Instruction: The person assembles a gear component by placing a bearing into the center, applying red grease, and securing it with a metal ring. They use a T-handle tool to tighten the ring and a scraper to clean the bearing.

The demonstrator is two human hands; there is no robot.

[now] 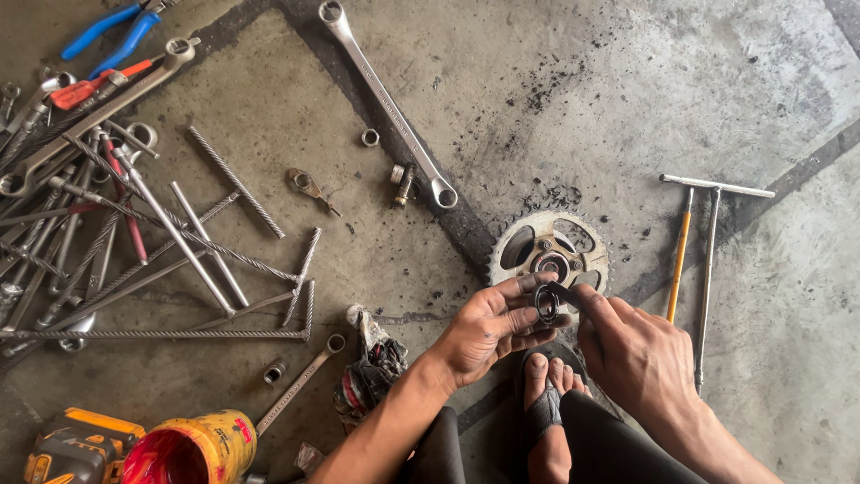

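Observation:
My left hand (491, 324) and my right hand (632, 351) meet over the concrete floor and hold a small dark ring, like a bearing or seal (547, 302), between their fingertips. Both hands are smeared with grease. Just beyond the ring a toothed metal sprocket (548, 251) lies flat on the floor. My foot in a black sandal (546, 408) shows below the hands, between my dark trouser legs.
A long double-ring spanner (385, 100) lies above the sprocket, with a small nut (370, 137) and a bolt (403, 182) beside it. Several T-handle wrenches and rods (161, 233) are heaped at left, near blue-handled pliers (115, 38). Two T-handle tools (699, 260), a rag (369, 367) and a yellow tub (193, 446) lie about.

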